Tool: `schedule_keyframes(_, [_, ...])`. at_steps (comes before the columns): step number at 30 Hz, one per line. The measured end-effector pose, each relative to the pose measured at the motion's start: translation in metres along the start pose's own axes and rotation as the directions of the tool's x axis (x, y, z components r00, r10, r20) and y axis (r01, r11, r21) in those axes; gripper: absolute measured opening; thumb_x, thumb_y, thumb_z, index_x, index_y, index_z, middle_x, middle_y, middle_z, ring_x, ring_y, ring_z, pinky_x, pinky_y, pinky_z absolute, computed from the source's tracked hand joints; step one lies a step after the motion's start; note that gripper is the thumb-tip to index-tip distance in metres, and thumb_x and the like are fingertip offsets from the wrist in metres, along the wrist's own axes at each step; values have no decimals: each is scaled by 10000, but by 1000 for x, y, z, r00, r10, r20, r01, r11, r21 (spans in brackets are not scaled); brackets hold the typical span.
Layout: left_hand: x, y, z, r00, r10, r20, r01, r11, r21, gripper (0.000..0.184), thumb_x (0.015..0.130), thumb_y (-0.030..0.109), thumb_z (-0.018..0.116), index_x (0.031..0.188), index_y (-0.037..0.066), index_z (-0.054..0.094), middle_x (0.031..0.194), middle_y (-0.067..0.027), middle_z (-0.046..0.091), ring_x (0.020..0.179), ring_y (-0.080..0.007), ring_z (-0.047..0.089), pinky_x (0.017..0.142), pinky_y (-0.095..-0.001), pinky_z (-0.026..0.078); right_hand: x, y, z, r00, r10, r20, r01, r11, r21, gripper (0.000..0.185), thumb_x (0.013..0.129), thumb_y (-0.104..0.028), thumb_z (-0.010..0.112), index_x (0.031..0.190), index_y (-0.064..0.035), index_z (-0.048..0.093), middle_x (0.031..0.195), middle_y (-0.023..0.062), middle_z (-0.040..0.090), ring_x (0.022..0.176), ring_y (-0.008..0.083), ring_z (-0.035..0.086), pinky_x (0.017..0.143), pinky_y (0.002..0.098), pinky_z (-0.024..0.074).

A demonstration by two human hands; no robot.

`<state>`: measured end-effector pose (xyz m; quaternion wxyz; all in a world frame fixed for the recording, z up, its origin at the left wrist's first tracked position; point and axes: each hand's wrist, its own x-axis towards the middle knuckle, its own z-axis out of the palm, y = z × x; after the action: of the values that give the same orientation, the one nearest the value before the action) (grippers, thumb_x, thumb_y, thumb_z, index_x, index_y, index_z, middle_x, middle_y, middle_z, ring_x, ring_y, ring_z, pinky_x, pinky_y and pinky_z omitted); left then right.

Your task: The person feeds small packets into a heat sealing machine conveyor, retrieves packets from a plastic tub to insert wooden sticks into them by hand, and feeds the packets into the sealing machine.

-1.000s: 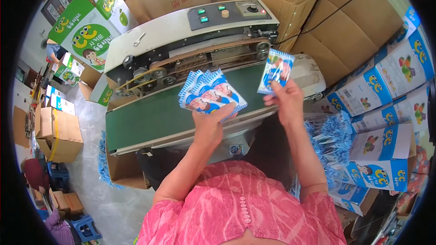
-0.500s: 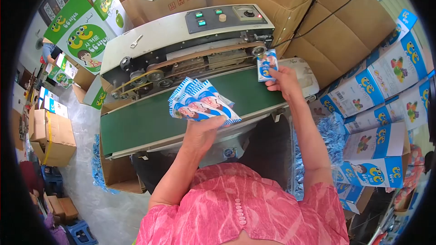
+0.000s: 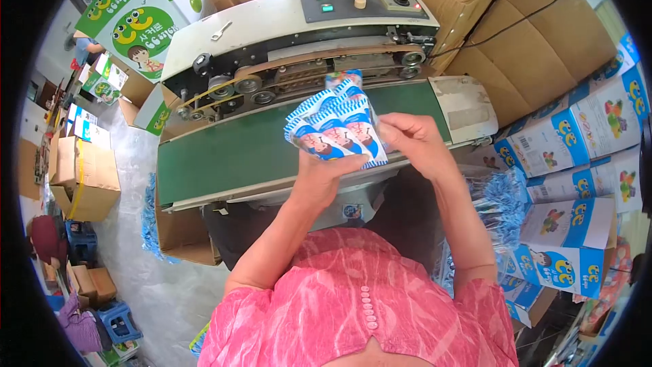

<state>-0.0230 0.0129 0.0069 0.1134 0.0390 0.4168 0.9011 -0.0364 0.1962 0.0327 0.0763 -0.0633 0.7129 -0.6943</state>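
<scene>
My left hand (image 3: pixel 322 173) is closed round the lower ends of a fan of blue-and-white snack packets (image 3: pixel 339 132), held over the green conveyor belt (image 3: pixel 224 156). Each packet has a striped edge and a printed cartoon figure. At the fan's right edge, my right hand (image 3: pixel 418 143) has thumb and fingers pinched against a packet. Behind the fan, another packet (image 3: pixel 345 79) stands close to the drive bands of the band sealing machine (image 3: pixel 292 44); its lower part is hidden by the fan.
A key-like metal tool (image 3: pixel 221 30) lies on the sealer's top. Printed cartons (image 3: pixel 577 129) stack up at the right, beside bundles of blue-and-white wrappers (image 3: pixel 499 197). A brown carton (image 3: pixel 187 234) sits under the belt's left end. Another person (image 3: pixel 86 47) is far left.
My right hand has let go of the packet at the sealer's right end and moved left to the fan. That packet seems to have travelled left along the sealer. The camera view has shifted slightly.
</scene>
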Motion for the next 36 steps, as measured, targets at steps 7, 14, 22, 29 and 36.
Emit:
schedule_keyframes(7, [6,-11,-4,999,-11,54,9,1000,29,548,642,-115,707,1128,54,519,1028,-56,604,947,-189,612,800,-325,520,-12,15,1,998,-59,22,59,998,4,224,901,-165,592,1055,-10,644,857,29,656,744,81,612,611,230,524])
schedule_keyframes(14, [4,-6,2,997,-57,43,58,998,-12,536,648,-129,702,1120,51,524,1027,-62,604,937,-194,617,802,-334,524,-5,28,-58,886,58,-461,64,967,245,185,856,-76,622,1001,40,613,884,77,660,675,136,647,544,249,561])
schedule_keyframes(22, [1,-4,2,999,-40,5,40,997,-61,530,650,-136,689,1120,42,521,1031,-64,600,938,-192,614,824,-348,514,36,42,-90,854,197,-481,-123,976,182,188,820,-88,663,945,39,603,845,92,654,679,158,654,541,252,567])
schedule_keyframes(29, [0,5,0,998,-48,-51,45,997,-57,503,662,-114,693,1114,39,533,1031,-65,609,929,-188,619,824,-338,514,38,28,-50,893,-56,-446,-114,932,-345,177,825,-102,667,918,45,634,861,89,649,683,141,624,591,235,503])
schedule_keyframes(36, [8,-11,-3,999,26,22,-26,1000,-16,490,682,-107,692,1124,39,539,1026,-60,625,910,-164,628,761,-304,530,1,15,9,923,-372,-92,348,914,-208,122,826,-59,662,916,23,674,811,40,658,729,104,585,669,223,453])
